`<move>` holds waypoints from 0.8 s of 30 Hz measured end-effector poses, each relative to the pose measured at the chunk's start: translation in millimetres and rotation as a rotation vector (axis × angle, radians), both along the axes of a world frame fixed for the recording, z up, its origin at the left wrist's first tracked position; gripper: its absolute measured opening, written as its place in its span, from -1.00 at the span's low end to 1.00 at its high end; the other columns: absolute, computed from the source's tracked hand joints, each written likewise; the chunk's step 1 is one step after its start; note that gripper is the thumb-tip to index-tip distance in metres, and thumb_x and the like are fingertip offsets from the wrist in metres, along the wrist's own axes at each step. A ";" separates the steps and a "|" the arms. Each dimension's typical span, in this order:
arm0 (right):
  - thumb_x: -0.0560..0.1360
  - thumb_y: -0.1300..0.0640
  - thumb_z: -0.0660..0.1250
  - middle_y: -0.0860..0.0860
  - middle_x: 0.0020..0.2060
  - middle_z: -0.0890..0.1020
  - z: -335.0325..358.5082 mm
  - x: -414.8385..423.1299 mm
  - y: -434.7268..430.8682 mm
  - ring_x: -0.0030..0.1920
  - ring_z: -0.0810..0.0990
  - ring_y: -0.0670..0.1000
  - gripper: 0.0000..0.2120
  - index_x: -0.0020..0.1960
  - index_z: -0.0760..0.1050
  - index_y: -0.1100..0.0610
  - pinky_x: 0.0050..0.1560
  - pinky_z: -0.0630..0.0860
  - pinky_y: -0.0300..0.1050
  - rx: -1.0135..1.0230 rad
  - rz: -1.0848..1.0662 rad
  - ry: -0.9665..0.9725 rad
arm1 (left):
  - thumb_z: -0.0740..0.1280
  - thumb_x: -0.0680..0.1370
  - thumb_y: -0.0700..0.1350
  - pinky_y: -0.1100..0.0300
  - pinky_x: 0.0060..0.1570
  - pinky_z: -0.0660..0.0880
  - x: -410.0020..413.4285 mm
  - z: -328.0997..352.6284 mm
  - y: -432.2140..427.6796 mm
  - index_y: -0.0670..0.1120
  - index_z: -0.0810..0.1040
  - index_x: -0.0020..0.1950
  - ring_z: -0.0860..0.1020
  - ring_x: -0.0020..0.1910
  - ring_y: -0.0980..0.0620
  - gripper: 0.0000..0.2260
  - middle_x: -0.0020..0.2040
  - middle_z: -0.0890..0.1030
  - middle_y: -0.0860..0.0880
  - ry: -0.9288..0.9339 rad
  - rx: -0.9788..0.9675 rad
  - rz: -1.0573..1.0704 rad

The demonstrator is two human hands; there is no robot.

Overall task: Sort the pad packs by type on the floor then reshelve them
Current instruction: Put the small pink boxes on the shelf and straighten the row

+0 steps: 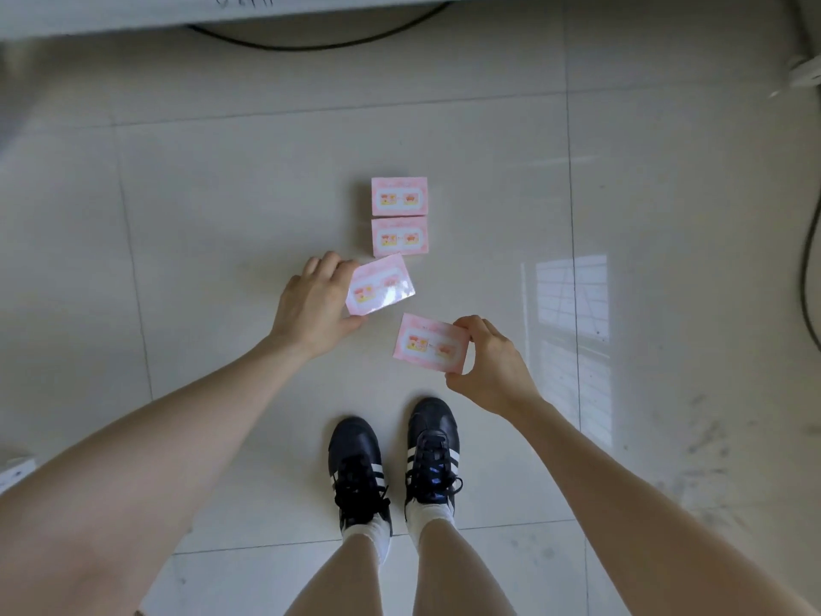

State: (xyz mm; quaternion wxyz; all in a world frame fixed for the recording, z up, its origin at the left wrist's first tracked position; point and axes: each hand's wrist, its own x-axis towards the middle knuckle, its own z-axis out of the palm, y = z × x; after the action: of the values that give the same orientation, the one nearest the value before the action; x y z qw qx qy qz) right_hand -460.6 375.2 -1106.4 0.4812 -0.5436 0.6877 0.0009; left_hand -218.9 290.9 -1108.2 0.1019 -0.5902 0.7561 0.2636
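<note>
Two pink packs [381, 284] gripped, one per hand

A pale glossy tiled floor [231, 206] is seen, on which two pink pad packs [399, 196] [400, 237] are laid flat — touching, one just nearer than the other — while black cables [320, 45] and two black striped shoes [357, 471] are also borne.

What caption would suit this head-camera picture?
Each hand, left and right, holds a pink pack above the tiled floor, near two packs already lined up.
</note>
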 end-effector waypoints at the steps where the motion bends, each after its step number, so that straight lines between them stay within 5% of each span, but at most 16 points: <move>1: 0.28 0.21 0.45 -0.04 0.11 0.54 12.8 -0.6 -1.1 0.02 0.55 0.07 -0.46 0.23 0.39 0.08 -0.06 0.55 0.03 0.008 -0.014 -0.012 | 0.48 0.39 -0.02 -0.05 -0.02 0.47 1.0 12.8 0.7 -0.13 0.45 0.33 0.43 0.13 -0.15 -0.45 0.17 0.46 -0.11 0.005 0.013 0.019; 14: 0.22 -0.06 0.56 -0.10 0.02 0.53 205.4 13.1 -12.2 0.01 0.53 -0.06 -0.38 0.18 0.42 0.06 -0.04 0.52 -0.16 -0.016 -0.089 -0.130 | 0.54 0.35 0.05 0.07 0.00 0.47 29.6 210.1 30.4 -0.02 0.53 0.26 0.49 0.11 -0.10 -0.48 0.10 0.51 -0.02 0.212 0.031 0.386; 24: 0.25 0.08 0.57 -0.04 -0.03 0.61 371.1 48.0 -14.8 -0.03 0.64 0.01 -0.49 0.13 0.44 0.03 -0.06 0.59 -0.09 -0.161 -0.252 -0.244 | 0.61 0.25 0.01 0.15 0.04 0.43 64.4 387.3 39.3 0.01 0.59 0.11 0.56 0.05 0.02 -0.53 0.09 0.59 0.03 0.399 -0.091 0.541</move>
State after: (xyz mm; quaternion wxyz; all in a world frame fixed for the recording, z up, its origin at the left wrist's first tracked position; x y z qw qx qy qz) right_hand -412.6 360.4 -735.3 0.5124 -0.4862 0.6846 -0.1802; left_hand -154.5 330.2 -720.9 -0.1482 -0.7103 0.5882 0.3572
